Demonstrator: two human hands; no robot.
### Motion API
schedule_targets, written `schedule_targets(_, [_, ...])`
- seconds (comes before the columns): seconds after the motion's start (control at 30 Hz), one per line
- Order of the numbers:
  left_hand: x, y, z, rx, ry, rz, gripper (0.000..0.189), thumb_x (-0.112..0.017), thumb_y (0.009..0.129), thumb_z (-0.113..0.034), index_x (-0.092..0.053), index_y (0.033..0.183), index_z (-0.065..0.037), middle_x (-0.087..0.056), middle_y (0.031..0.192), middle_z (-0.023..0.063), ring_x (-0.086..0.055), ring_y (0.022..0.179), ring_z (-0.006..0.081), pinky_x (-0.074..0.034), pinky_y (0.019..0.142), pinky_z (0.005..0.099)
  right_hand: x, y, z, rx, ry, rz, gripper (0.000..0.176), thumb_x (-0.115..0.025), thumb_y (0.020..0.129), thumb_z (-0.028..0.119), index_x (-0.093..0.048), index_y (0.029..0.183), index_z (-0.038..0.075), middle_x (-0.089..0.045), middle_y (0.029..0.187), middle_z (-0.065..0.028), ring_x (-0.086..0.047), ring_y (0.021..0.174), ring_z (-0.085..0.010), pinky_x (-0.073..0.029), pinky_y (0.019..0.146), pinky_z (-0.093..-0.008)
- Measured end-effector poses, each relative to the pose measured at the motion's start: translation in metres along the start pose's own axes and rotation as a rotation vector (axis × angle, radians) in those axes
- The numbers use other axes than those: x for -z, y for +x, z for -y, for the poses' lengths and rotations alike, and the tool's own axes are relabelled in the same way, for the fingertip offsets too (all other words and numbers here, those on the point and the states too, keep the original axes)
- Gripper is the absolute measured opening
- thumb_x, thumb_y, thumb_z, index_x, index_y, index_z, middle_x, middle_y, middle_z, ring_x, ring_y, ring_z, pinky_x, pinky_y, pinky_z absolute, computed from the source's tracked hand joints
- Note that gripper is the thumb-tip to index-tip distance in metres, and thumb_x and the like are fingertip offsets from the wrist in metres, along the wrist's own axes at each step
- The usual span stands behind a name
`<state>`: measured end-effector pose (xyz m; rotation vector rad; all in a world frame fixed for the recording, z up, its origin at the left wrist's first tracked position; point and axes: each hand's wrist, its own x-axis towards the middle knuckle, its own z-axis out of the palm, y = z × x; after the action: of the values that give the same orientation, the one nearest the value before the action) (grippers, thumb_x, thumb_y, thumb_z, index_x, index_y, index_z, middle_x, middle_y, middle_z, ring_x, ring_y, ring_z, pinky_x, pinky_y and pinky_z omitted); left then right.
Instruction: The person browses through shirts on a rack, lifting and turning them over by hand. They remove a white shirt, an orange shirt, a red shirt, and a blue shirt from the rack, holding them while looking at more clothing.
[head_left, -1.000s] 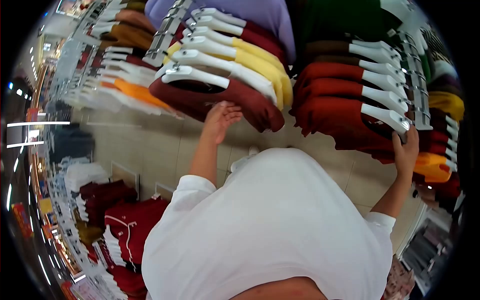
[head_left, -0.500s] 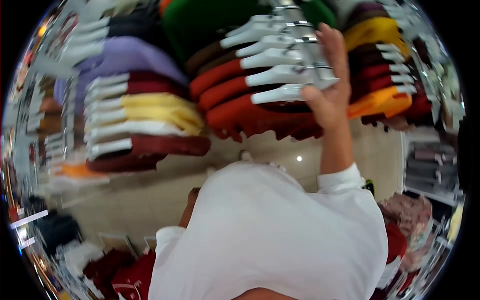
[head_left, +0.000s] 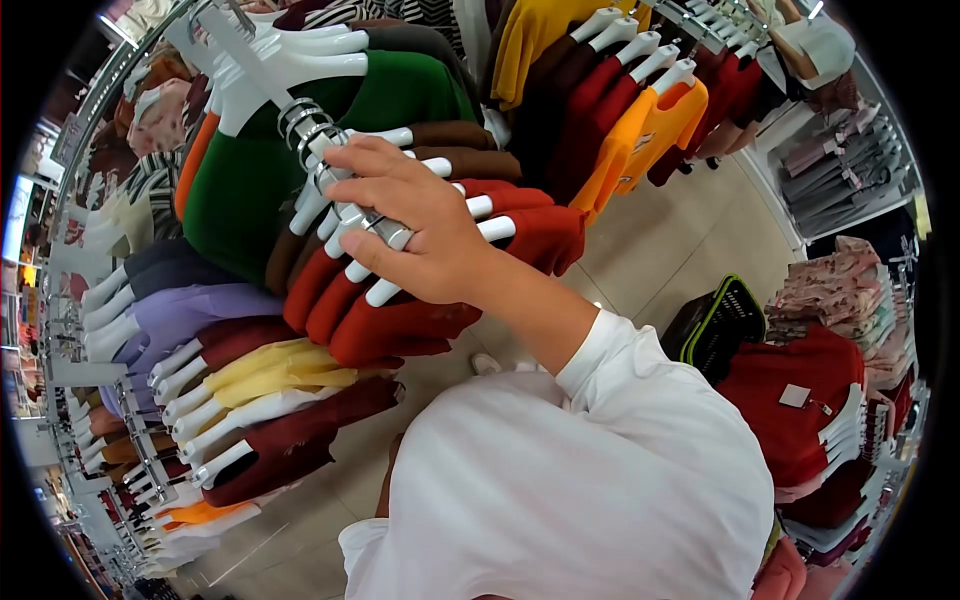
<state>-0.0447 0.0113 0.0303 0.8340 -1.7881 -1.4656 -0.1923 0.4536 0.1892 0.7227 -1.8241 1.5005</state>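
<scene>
Loose white top (head_left: 580,480); short white sleeves (head_left: 610,350)

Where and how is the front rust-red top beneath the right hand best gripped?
Likely by its white hanger, near the middle, from the aisle side: the top hangs outermost at the rail's end, and its limp fabric offers less hold.

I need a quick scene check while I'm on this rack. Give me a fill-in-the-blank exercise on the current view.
1. The person's ____ hand is on the metal rail.
2. The rim of the black basket is bright ____.
3. The orange top at the upper right hangs on a ____ hanger.
4. The lavender garment hangs toward the ____ side of the picture.

Missing words: right; green; white; left.
</scene>
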Motion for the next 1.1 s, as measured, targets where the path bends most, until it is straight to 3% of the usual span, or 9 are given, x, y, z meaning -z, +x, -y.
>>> schedule_targets(0.23, [-0.017,-0.066,0.149,0.313,0.414,0.564,0.041,-0.055,0.093,-0.03,-0.06,0.12,0.001,-0.064,0.118,0.0203,-0.061,0.109,0.0342,-0.046,0.095,0.0413,-0.001,-0.001,-0.001,-0.005,0.004,-0.014,0.035,-0.068,0.083,0.013,-0.065,0.117,0.004,-0.056,0.136,-0.0158,-0.043,0.134,-0.037,-0.033,0.112,-0.0455])
schedule_targets(0.37, [-0.007,-0.098,0.195,0.384,0.635,0.805,0.041,-0.055,0.094,-0.03,-0.06,0.12,0.001,-0.064,0.118,0.02,-0.06,0.11,0.0339,-0.046,0.095,0.0411,0.0,-0.001,-0.002,0.029,-0.018,-0.026,0.035,-0.069,0.082,0.012,-0.066,0.115,0.003,-0.056,0.135,-0.0157,-0.044,0.134,-0.0372,-0.036,0.109,-0.0449])
schedule_targets(0.67, [0.043,-0.126,0.265,0.263,0.861,0.992,0.041,-0.054,0.094,-0.029,-0.059,0.121,0.002,-0.063,0.12,0.0193,-0.059,0.112,0.0334,-0.045,0.096,0.0407,-0.003,-0.001,-0.005,0.058,-0.016,-0.059,0.037,-0.07,0.08,0.012,-0.065,0.116,0.002,-0.058,0.134,-0.0155,-0.045,0.133,-0.0375,-0.039,0.107,-0.0446])
schedule_targets(0.8, [0.061,-0.096,0.29,0.09,0.743,0.78,0.041,-0.054,0.094,-0.028,-0.058,0.122,0.002,-0.063,0.121,0.0189,-0.059,0.113,0.0331,-0.045,0.096,0.0405,-0.001,0.0,-0.002,0.035,-0.01,-0.025,0.039,-0.069,0.082,0.013,-0.064,0.118,0.002,-0.057,0.136,-0.0153,-0.044,0.134,-0.0365,-0.036,0.109,-0.0443])
schedule_targets(0.87, [0.072,-0.07,0.256,0.147,0.626,0.553,0.04,-0.054,0.094,-0.024,-0.056,0.125,0.002,-0.062,0.118,0.0153,-0.058,0.109,0.0293,-0.045,0.095,0.0379,-0.002,-0.001,-0.003,0.025,-0.018,-0.026,0.039,-0.069,0.082,0.013,-0.064,0.119,0.001,-0.056,0.136,-0.0151,-0.044,0.135,-0.036,-0.035,0.11,-0.0443])
schedule_targets(0.97, [0.058,-0.043,0.154,0.253,0.312,0.221,0.043,-0.053,0.094,-0.02,-0.05,0.132,0.0,-0.06,0.11,0.0103,-0.055,0.099,0.0207,-0.046,0.09,0.0328,-0.002,0.001,0.005,0.005,-0.016,-0.019,0.039,-0.069,0.082,0.01,-0.063,0.12,0.001,-0.056,0.136,-0.0159,-0.044,0.134,-0.0346,-0.035,0.11,-0.0432])
schedule_targets(1.1, [0.057,-0.007,0.083,0.277,-0.01,-0.028,0.053,-0.051,0.094,-0.016,-0.037,0.143,-0.003,-0.056,0.119,0.0125,-0.054,0.102,0.0226,-0.046,0.093,0.0352,-0.007,-0.002,0.003,0.006,0.021,-0.062,0.04,-0.069,0.082,0.006,-0.062,0.12,0.0,-0.058,0.133,-0.017,-0.049,0.13,-0.033,-0.037,0.109,-0.0399])
